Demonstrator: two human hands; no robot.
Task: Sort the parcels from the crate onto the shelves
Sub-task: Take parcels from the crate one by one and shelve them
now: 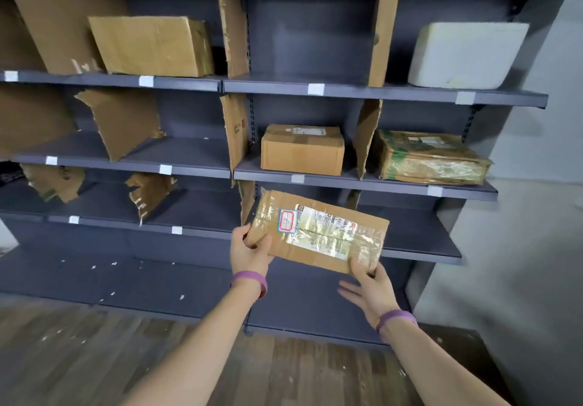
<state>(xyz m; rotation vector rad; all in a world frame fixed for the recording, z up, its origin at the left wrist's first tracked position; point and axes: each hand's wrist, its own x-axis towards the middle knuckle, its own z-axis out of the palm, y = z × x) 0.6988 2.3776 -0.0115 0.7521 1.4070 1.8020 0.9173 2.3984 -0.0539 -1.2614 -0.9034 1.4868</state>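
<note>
You hold the flat taped parcel in the air, tilted, just in front of the lower shelf, under the small brown box. Your left hand grips its near-left corner, thumb on top and fingers curled round the edge. Your right hand looks open: straight fingers touch the near-right corner and the thumb is splayed free. Level the parcel first, since the glossy tape will likely be slippery under one grip. Get your right fingers well under the corner, then slide it in flat, label up, to the right of the torn cardboard divider without knocking it.
</note>
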